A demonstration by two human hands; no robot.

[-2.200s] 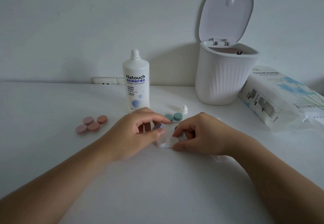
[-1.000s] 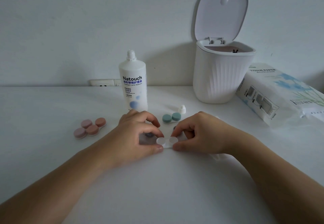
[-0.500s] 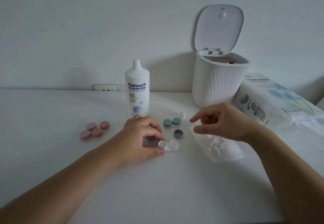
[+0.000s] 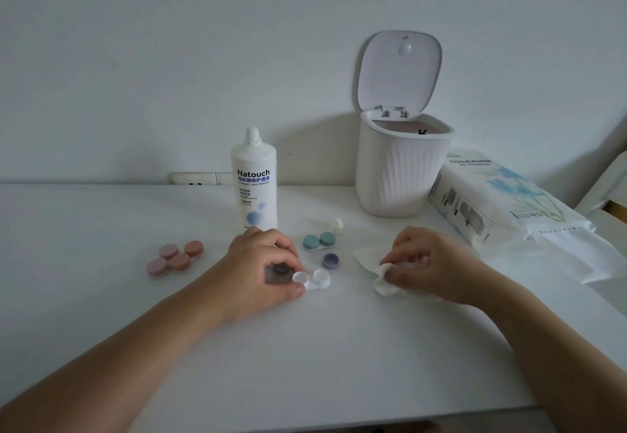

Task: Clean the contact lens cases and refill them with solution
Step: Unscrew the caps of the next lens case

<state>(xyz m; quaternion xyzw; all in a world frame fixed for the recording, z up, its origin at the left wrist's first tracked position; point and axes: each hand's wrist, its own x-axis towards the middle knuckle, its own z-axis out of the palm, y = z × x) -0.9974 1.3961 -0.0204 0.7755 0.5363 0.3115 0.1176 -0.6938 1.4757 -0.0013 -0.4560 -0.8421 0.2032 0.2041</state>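
Observation:
An open white lens case [image 4: 314, 280] lies on the white table [image 4: 305, 347]. My left hand [image 4: 261, 269] pinches its left cup between thumb and forefinger, and a dark purple cap [image 4: 280, 269] shows under the fingers. A second purple cap [image 4: 330, 260] lies loose just behind the case. My right hand [image 4: 431, 263] grips a crumpled white tissue [image 4: 376, 263] to the right of the case. A green-capped lens case [image 4: 319, 241] sits further back, and two pink-capped cases [image 4: 174, 258] lie at the left. The solution bottle [image 4: 254, 181] stands uncapped behind my left hand, its small white cap [image 4: 337, 224] nearby.
A white ribbed bin [image 4: 400, 174] with its lid up stands at the back by the wall. A pack of tissue paper [image 4: 502, 205] lies at the right with a sheet trailing out. A wall socket [image 4: 200, 178] sits behind the bottle.
My right hand let go of the white case, lifted away to the right and came down on the tissue, gripping it. My left hand stayed on the case. The camera tilted up.

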